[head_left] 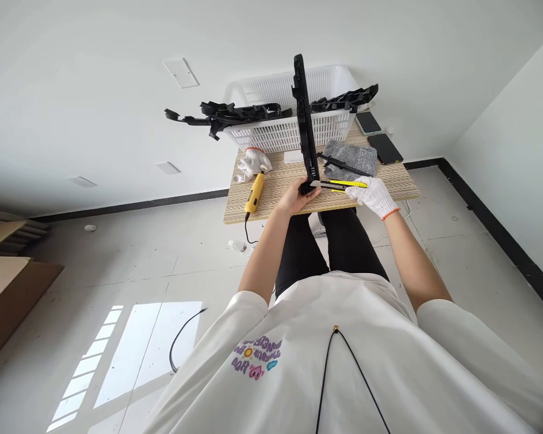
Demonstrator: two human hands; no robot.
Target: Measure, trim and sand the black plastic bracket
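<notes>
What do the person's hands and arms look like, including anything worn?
The left hand is bare. The right hand wears a white fabric glove with an orange-edged cuff. Loose white T-shirt sleeves end near the elbows, leaving both forearms uncovered; no watch or bracelet shows.

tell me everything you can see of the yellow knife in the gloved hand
The utility knife has a bright yellow handle with black along it and a flat, grey metal-looking blade, which is out. It lies nearly level above the wooden-looking table, blade pointing left in the picture. The gloved right hand holds it by the handle; the blade's end meets or overlaps the lower end of the long black part in the left hand. Whether it touches, I cannot tell.
</notes>
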